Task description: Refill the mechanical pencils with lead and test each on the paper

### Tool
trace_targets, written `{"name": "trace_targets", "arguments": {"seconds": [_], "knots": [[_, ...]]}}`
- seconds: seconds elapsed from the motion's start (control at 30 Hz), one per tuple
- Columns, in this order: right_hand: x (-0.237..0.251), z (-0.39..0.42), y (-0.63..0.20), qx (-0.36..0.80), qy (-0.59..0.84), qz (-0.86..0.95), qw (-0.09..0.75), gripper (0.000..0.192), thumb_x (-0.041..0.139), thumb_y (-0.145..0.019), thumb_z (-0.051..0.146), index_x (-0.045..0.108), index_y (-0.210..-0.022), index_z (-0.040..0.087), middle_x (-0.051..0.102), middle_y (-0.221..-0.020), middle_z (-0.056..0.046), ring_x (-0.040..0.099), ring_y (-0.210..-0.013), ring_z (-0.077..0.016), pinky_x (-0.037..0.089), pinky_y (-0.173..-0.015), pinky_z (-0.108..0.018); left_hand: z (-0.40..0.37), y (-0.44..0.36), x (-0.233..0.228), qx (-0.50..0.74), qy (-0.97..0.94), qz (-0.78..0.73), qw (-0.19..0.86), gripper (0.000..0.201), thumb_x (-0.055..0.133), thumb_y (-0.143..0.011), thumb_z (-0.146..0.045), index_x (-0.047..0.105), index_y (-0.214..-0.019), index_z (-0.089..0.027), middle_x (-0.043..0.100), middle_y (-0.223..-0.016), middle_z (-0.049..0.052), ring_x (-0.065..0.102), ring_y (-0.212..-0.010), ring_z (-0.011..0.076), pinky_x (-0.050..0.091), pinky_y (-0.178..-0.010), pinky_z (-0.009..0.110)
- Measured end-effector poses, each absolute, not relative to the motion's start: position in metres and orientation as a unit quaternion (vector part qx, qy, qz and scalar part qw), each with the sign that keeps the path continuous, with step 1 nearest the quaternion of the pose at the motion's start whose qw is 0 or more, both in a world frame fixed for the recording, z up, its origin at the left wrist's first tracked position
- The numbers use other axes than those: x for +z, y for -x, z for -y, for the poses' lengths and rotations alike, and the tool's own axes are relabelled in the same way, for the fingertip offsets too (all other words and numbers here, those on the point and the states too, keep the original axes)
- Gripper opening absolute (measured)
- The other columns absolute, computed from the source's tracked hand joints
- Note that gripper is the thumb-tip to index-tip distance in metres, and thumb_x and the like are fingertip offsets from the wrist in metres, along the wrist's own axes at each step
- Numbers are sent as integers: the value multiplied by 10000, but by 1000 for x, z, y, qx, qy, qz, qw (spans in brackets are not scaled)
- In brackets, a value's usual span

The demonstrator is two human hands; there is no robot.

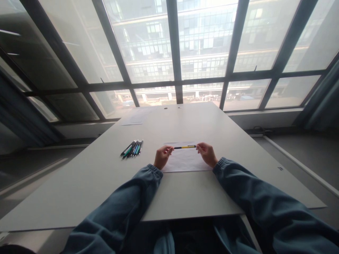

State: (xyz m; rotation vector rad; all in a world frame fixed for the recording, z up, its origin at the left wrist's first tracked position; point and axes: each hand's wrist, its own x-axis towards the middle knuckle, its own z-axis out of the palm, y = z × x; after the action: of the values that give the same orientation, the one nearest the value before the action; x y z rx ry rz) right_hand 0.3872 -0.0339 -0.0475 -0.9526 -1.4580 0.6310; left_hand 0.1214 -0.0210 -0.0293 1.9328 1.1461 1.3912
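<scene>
Windows [174, 46]: tall dark-framed panes behind, a glazed building beyond. Table [185, 197]: broad, pale grey, matt, flat slab. Sleeves: blue, soft, elastic cuffs. Paper sheet [185, 162]: white, thin, lying flat between the hands. Pens, loose bundle [132, 149]: slim barrels, dark, green and blue, left of the sheet. Left hand [162, 157]: fingertips pinching one end of the yellow-and-black pen [185, 147]. Right hand [207, 153]: pinching the other end. Pen held level just above the sheet's far edge. Handling note: probably best gripped lightly at the ends and kept horizontal.
</scene>
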Motion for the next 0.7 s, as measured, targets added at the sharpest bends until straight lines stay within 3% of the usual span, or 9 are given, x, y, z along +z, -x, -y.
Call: {"name": "trace_targets", "arguments": {"seconds": [0.7], "knots": [[-43, 37, -386, 269, 421, 635, 589, 357, 596, -881, 517, 644, -798, 174, 656, -699, -32, 593, -558, -144, 521, -547, -281, 21, -121, -29, 509, -708, -421, 251, 324, 614, -886, -470, 715, -834, -166, 719, -795, 60, 629, -623, 151, 492, -569, 251]]}}
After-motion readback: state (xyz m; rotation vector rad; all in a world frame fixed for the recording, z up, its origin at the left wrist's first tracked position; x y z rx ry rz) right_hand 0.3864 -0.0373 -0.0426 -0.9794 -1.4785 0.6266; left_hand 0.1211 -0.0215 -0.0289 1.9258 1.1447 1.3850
